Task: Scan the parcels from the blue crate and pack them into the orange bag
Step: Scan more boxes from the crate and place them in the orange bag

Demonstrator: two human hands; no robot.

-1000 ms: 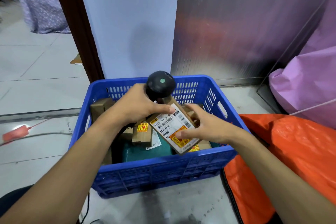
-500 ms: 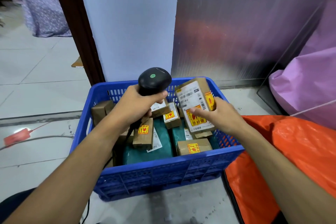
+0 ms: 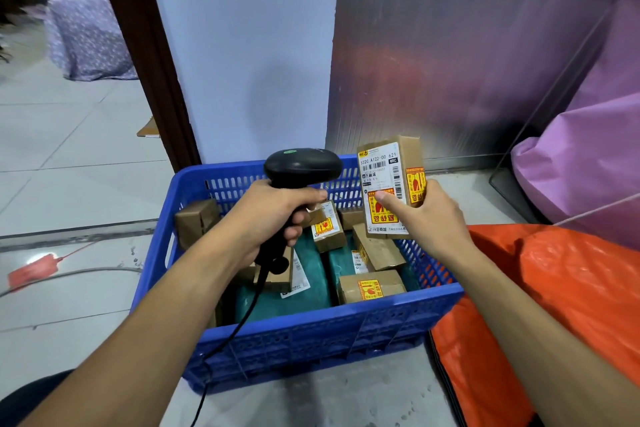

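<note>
Blue plastic forms the crate, which sits on the tiled floor with small cardboard parcels and teal mailers inside. The left hand grips the handle of a black barcode scanner above the crate, its cable trailing over the near rim. The right hand holds a brown parcel upright above the crate's far right corner (label towards the camera, thumb on its yellow-and-red sticker), just beside the scanner's head. The orange bag lies just beside the crate's right side.
</note>
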